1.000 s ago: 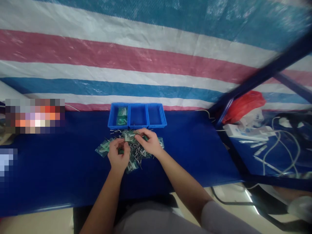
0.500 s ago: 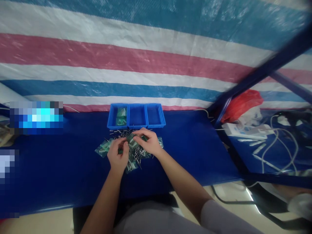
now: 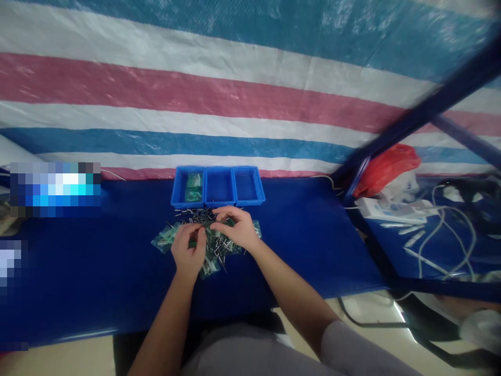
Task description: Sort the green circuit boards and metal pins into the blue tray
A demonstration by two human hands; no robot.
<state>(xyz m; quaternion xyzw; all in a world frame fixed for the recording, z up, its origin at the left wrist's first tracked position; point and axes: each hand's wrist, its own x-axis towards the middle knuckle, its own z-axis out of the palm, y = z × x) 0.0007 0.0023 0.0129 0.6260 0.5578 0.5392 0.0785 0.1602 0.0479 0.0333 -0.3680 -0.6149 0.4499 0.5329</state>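
Note:
My left hand [image 3: 189,245] is closed, thumb and fingertips pinching a small green-tinted plastic bag [image 3: 206,228] by its edge. Just right of it, my right hand [image 3: 238,228] has its thumb apart from its forefinger, close to the bag; whether the thumb touches it I cannot tell. Below both hands spreads a pile of thin metal pins [image 3: 221,247], dark and silvery, too small to name exactly. Similar flat green bags with pale contents, such as one bag [image 3: 164,239] at the left, lie among them.
Behind the pile stand three joined blue trays; the left tray [image 3: 179,188] holds green bags, while the middle tray [image 3: 219,185] and right tray [image 3: 246,185] show bare floors. A blue metal frame [image 3: 376,141], red bag [image 3: 387,167], power strip [image 3: 395,210] and white cables [image 3: 469,235] are at right.
My right thumb and forefinger have spread further apart and no longer visibly pinch the bag. The bag has tipped lower between my hands; my left hand stays nearly in place.

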